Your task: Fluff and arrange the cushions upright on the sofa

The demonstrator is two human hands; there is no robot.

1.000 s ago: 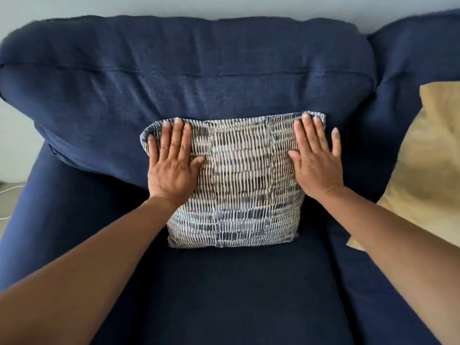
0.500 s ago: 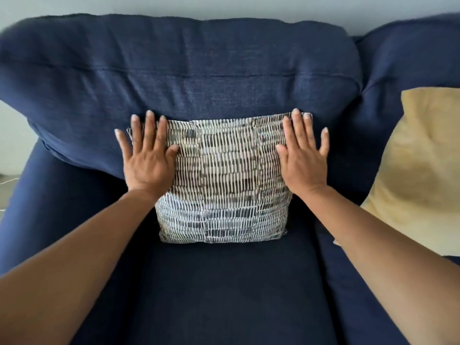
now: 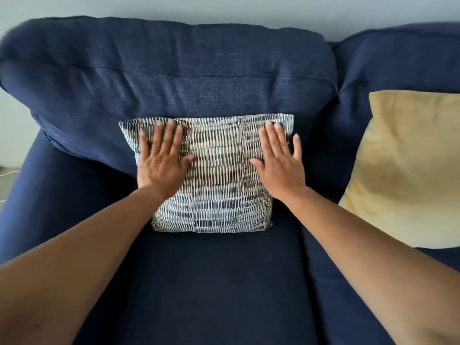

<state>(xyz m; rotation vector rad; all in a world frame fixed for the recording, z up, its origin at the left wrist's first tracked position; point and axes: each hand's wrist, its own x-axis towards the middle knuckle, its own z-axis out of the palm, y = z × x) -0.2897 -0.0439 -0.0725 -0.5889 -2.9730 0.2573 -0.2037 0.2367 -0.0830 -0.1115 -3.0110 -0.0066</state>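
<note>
Two flat palms on one cushion, nothing clenched. Left hand (image 3: 163,163) spread open, fingers together and pointing up toward the far edge, pressed against the left half of the patterned cushion (image 3: 219,185). Right hand (image 3: 280,163) likewise open and flat on the right half, little finger splayed out past the cushion's right side onto the dark fabric behind. No grasp by either, only contact through palms and fingers. Bare forearms reaching in from the near left and near right corners. Between the hands, a band of woven-looking black, grey and cream print. Standing upright on the seat of the navy sofa (image 3: 199,282), leaning back against the big back cushion (image 3: 174,78), bottom edge resting on the seat, top corners slightly floppy. To the right, well apart, a yellow cushion (image 3: 408,170) propped against the next back section, partly cut off by the frame. At the far left, a strip of pale floor with a thin white cable (image 3: 7,173); above the sofa, a plain light wall (image 3: 224,8).
</note>
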